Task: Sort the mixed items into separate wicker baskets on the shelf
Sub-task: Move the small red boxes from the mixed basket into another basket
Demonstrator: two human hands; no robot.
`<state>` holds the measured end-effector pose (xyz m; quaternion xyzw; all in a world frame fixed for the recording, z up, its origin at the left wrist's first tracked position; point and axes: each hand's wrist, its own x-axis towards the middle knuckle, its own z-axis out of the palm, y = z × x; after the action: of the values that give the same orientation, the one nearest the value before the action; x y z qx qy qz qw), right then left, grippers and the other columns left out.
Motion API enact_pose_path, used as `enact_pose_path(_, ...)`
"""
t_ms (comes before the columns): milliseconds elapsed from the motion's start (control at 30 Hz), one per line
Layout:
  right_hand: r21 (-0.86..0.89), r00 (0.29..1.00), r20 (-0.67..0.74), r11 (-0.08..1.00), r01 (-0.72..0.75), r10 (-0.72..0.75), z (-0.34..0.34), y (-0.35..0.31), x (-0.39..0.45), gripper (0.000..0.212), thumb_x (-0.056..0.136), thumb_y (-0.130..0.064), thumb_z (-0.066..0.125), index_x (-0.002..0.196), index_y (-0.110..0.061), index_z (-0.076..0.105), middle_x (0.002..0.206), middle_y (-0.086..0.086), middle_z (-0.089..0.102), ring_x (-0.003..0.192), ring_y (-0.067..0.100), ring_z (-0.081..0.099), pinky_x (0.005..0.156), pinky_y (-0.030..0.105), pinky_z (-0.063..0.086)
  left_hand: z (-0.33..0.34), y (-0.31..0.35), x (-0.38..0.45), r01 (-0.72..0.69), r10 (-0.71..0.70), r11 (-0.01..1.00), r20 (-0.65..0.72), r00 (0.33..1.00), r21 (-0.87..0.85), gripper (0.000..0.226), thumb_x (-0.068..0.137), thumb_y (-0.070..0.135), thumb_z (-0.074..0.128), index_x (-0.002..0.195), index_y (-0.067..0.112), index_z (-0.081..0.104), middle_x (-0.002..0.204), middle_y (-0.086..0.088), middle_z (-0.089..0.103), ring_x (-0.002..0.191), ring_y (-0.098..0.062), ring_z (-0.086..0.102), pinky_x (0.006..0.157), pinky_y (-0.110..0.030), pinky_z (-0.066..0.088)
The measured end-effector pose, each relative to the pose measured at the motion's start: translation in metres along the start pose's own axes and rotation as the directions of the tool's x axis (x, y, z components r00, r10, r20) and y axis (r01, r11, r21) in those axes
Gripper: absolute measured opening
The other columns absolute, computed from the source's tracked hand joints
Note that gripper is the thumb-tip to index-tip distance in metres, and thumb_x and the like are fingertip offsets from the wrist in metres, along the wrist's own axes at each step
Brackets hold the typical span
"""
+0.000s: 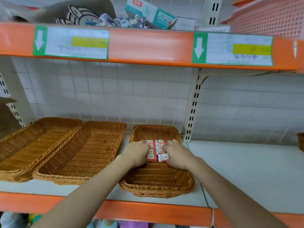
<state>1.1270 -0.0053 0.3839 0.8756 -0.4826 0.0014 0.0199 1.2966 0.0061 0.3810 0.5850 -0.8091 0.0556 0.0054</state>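
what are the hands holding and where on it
Both hands hold the cluster of small red and white boxes inside the right-hand wicker basket. The left hand grips its left side, the right hand its right side.

Three wicker baskets [157, 181], two hands [136, 153].

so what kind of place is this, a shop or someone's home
Most likely a shop or stockroom, not a home. The orange-edged metal shelf carries printed labels with green arrows, and both hands, left and right, arrange small red boxes in a wicker basket.
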Motion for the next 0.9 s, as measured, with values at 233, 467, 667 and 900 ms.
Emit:
enact_pose_path(233,0.029,0.999,0.032,0.999,-0.02,0.019,0.003,-0.005,0.008,0.04,0.094,-0.017,0.054,0.134,-0.012,0.048,0.126,0.01,0.048,0.109,0.026,0.053,0.087,0.033,0.045,0.002,-0.001,-0.001,0.008,-0.008,1.0,-0.005,1.0,-0.023,0.027,0.093,0.033,0.053,0.108,0.011,0.059,0.114,-0.008,0.06,0.101,-0.024,0.058,0.085,-0.032,0.045)
enact_pose_path(467,0.023,0.998,0.038,0.998,-0.05,0.049,0.007,-0.006,0.01,0.053,0.094,-0.021,0.057,0.142,-0.012,0.036,0.135,0.01,0.041,0.111,0.027,0.054,0.088,0.035,0.05,0.004,0.0,-0.001,0.012,-0.012,0.999,-0.008,1.0,-0.031,0.028,0.095,0.035,0.054,0.113,0.013,0.056,0.113,-0.006,0.061,0.101,-0.023,0.058,0.09,-0.034,0.044)
enact_pose_path(667,0.001,0.998,0.049,0.999,-0.037,0.037,0.005,-0.007,0.008,0.035,0.096,-0.025,0.055,0.128,-0.012,0.05,0.125,0.007,0.048,0.105,0.025,0.056,0.081,0.033,0.048,0.003,0.0,-0.001,-0.01,0.01,1.0,0.008,1.0,-0.018,0.03,0.094,0.033,0.055,0.115,0.011,0.055,0.113,-0.007,0.06,0.1,-0.023,0.059,0.083,-0.033,0.046)
enact_pose_path(900,-0.01,0.996,-0.076,0.998,-0.057,0.056,0.001,-0.005,-0.001,0.04,0.098,-0.026,0.047,0.136,-0.016,0.049,0.134,0.002,0.052,0.122,0.019,0.041,0.106,0.036,0.028,0.0,0.002,-0.004,0.015,-0.014,0.997,0.02,1.0,-0.071,0.045,0.095,0.04,0.052,0.13,0.012,0.05,0.122,-0.008,0.054,0.11,-0.023,0.054,0.09,-0.033,0.045)
